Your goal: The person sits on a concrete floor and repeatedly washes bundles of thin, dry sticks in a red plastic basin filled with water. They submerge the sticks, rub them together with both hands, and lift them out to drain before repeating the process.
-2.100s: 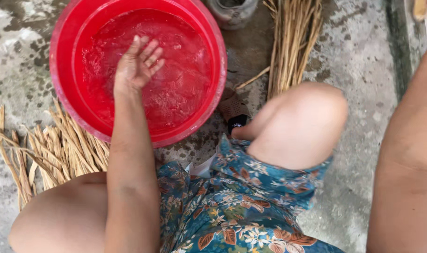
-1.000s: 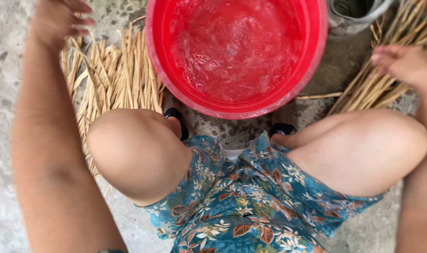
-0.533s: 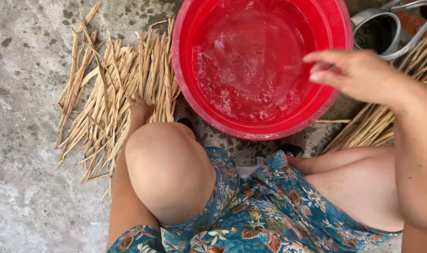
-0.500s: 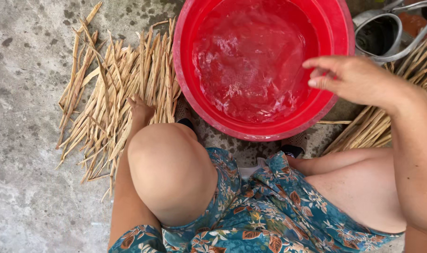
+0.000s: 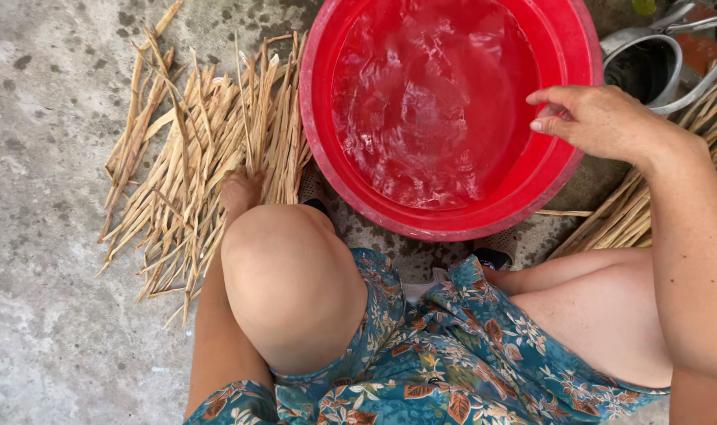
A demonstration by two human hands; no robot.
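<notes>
Head view: left hand [image 5: 240, 191] down on the pile of dry straw strips [image 5: 193, 165] lying on the concrete floor [image 5: 44, 315] left of the basin, mostly hidden behind the knee, so finger state cannot be told; right hand [image 5: 598, 122] hovers over the red basin's [image 5: 445, 228] right rim, fingers loosely curled together, holding nothing; basin holds rippling water; metal pot [image 5: 650, 71] beside it, contents unclear; second straw bundle [image 5: 650, 197] at right.
</notes>
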